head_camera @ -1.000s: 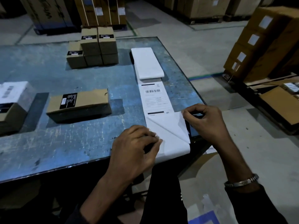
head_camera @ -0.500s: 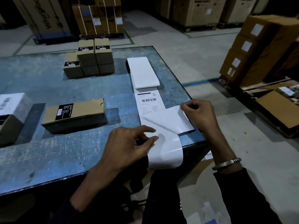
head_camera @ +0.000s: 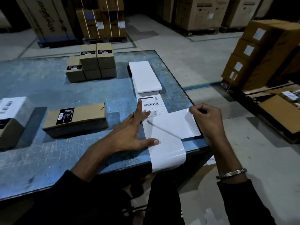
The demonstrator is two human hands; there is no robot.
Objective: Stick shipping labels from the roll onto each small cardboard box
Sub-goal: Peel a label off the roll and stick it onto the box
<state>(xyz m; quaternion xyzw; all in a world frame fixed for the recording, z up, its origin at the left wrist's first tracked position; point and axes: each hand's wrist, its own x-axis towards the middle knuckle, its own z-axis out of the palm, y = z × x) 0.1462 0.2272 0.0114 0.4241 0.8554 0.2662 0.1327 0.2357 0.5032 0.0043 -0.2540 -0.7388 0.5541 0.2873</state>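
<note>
A white label roll [head_camera: 145, 77] lies on the blue table [head_camera: 40, 88], its strip running toward me and hanging over the near edge. A printed barcode label [head_camera: 154, 103] sits on the strip. My right hand [head_camera: 207, 120] pinches the corner of a half-peeled label [head_camera: 175, 123], blank side up, pulled off to the right. My left hand [head_camera: 131, 129] lies flat with fingers spread, pressing the backing strip [head_camera: 165, 150] down. A long small cardboard box [head_camera: 76, 119] with a black sticker lies left of my left hand.
A stack of small boxes [head_camera: 92, 62] stands at the table's back. A box with a white barcode label [head_camera: 11, 116] is at the left edge. Large labelled cartons [head_camera: 263, 54] on a pallet are on the floor to the right, more cartons [head_camera: 100, 20] behind the table.
My right hand has peeled the label further off to the right. My left hand has uncurled, moved forward and now presses flat on the strip with fingers spread.
</note>
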